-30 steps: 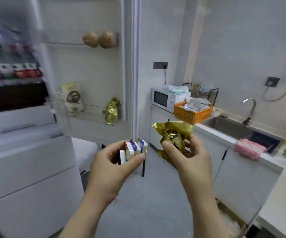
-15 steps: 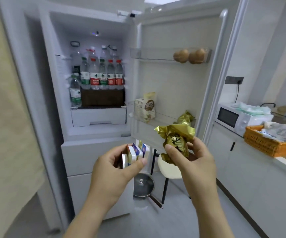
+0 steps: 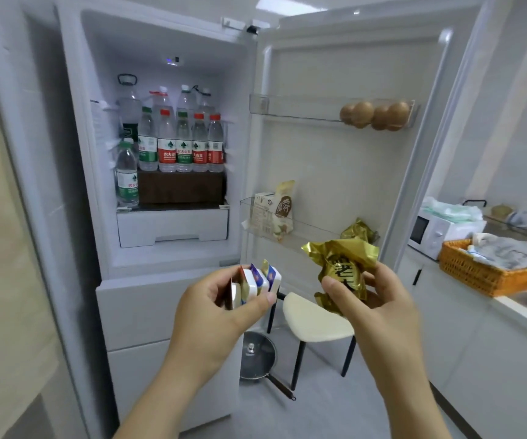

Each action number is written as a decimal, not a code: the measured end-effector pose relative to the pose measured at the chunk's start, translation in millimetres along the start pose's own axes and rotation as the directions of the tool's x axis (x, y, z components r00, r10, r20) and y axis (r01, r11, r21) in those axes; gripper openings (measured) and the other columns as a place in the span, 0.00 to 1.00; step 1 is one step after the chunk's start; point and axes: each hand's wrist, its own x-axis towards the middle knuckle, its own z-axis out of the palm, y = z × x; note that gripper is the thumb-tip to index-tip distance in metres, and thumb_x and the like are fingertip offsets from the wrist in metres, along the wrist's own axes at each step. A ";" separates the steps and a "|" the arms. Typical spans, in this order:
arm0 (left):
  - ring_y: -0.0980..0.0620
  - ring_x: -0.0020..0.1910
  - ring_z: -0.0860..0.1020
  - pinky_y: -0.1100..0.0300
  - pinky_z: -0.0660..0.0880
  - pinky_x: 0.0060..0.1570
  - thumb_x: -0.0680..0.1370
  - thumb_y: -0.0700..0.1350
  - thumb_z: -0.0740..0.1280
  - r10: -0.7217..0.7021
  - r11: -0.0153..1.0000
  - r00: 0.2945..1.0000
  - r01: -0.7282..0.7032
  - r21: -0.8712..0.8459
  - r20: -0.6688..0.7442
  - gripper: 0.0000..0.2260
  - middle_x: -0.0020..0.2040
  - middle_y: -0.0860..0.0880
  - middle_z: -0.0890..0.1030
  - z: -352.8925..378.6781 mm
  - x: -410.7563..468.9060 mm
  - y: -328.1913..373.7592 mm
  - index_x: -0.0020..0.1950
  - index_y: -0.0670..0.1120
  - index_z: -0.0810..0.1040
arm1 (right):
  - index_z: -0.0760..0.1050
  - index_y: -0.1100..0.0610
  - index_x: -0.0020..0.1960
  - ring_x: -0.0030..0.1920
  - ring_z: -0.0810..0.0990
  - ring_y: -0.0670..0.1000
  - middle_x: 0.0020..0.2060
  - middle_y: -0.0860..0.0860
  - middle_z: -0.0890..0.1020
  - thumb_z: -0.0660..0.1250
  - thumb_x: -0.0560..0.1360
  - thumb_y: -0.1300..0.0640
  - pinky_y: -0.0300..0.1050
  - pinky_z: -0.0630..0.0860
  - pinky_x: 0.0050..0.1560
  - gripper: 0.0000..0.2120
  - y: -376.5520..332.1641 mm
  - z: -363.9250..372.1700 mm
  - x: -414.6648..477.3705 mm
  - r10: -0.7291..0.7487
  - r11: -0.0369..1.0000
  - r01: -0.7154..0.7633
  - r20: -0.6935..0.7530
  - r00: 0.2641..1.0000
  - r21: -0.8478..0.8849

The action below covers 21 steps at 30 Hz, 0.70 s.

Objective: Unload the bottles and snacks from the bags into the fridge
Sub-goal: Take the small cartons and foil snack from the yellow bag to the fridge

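Observation:
I stand before the open fridge [image 3: 75, 172]. My left hand [image 3: 214, 308] grips several small white snack packs [image 3: 256, 282] with blue and orange tops. A gold foil snack packet [image 3: 346, 264] is pinched in my right hand [image 3: 376, 302]. Both hands are held up just below the lower door shelf [image 3: 306, 237], which carries a beige snack bag [image 3: 282, 207], a carton and another gold packet [image 3: 360, 231]. Water bottles [image 3: 176, 144] with red and green labels fill the inner shelf. The bags are out of view.
The upper door shelf [image 3: 294, 110] holds brown round items [image 3: 376, 115] at its right end. A cream stool [image 3: 316, 321] and a lidded pan [image 3: 257, 356] sit on the floor below the door. To the right, a counter bears a microwave [image 3: 430, 232] and an orange basket [image 3: 483, 274].
My view has swung left from the sink and counter to face the fridge interior. Both hands keep the same hold on the small packs and the gold packet.

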 end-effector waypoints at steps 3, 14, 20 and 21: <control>0.57 0.35 0.77 0.57 0.76 0.42 0.68 0.41 0.76 0.025 1.000 0.999 -0.025 -0.006 0.025 0.09 0.35 0.54 0.82 11.8 28.5 -7.5 0.45 0.53 0.84 | 0.79 0.46 0.50 0.44 0.84 0.46 0.42 0.43 0.84 0.76 0.68 0.55 0.49 0.81 0.49 0.13 7.4 -2.7 26.0 -0.011 1.000 0.012 -0.041 0.999 0.012; 0.57 0.36 0.79 0.48 0.79 0.46 0.67 0.42 0.77 0.064 0.995 0.998 -0.062 0.073 -0.019 0.10 0.38 0.53 0.84 76.1 140.1 -38.5 0.46 0.51 0.84 | 0.79 0.48 0.53 0.42 0.83 0.42 0.42 0.40 0.84 0.76 0.68 0.56 0.39 0.80 0.42 0.14 58.5 -23.4 143.9 -0.042 0.999 0.044 -0.063 0.997 0.031; 0.54 0.36 0.78 0.49 0.78 0.43 0.67 0.45 0.78 0.088 0.986 0.996 -0.085 0.146 -0.013 0.10 0.39 0.49 0.84 104.5 196.0 -56.7 0.45 0.52 0.84 | 0.79 0.47 0.52 0.43 0.84 0.45 0.43 0.45 0.84 0.76 0.68 0.56 0.43 0.80 0.44 0.14 85.8 -43.9 192.9 -0.042 0.999 0.045 -0.096 0.995 0.027; 0.54 0.36 0.78 0.50 0.77 0.41 0.67 0.43 0.78 0.092 0.984 0.996 -0.090 0.152 -0.008 0.09 0.38 0.49 0.84 108.4 202.8 -59.8 0.45 0.53 0.84 | 0.80 0.47 0.52 0.43 0.84 0.45 0.43 0.45 0.84 0.76 0.68 0.56 0.44 0.80 0.44 0.14 90.4 -45.8 198.2 -0.037 0.999 0.040 -0.102 0.994 0.026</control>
